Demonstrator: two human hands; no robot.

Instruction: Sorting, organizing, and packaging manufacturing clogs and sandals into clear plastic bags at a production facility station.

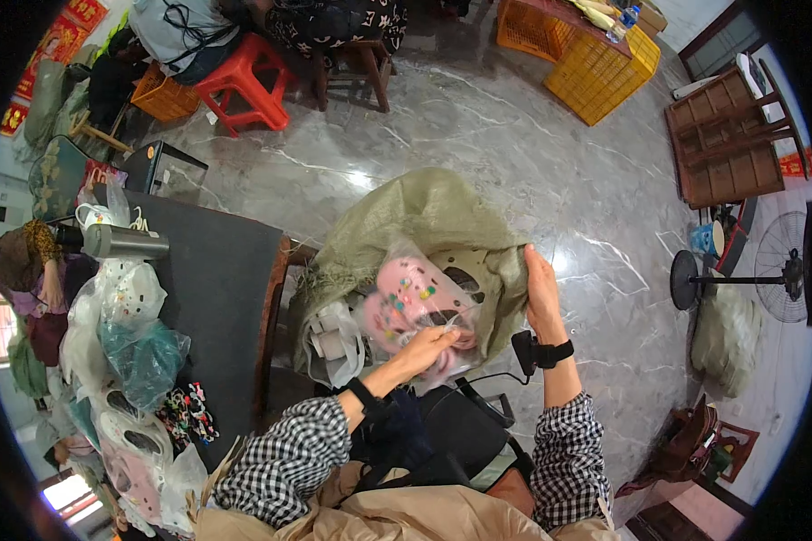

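Observation:
A clear plastic bag [465,316] with pink clogs [406,281] in it is at the mouth of a large green woven sack [415,198]. The clogs carry small coloured charms and have dark holes. My left hand [431,347] pinches the gathered near end of the bag. On the right, my right hand [541,287] grips the sack's rim, its thumb side against the fabric. Deeper in the sack, a pale clog [469,261] shows behind the pink ones. White wrapped items [334,343] sit at the sack's left side, and their kind is unclear.
Left of the sack stands a dark-topped table [221,270] with bagged clogs [135,293], a heap of small coloured pieces [189,415] and a steel flask [126,242]. A red stool [244,86] and seated people are ahead. A fan [776,270] stands at right, yellow crates [600,77] far right.

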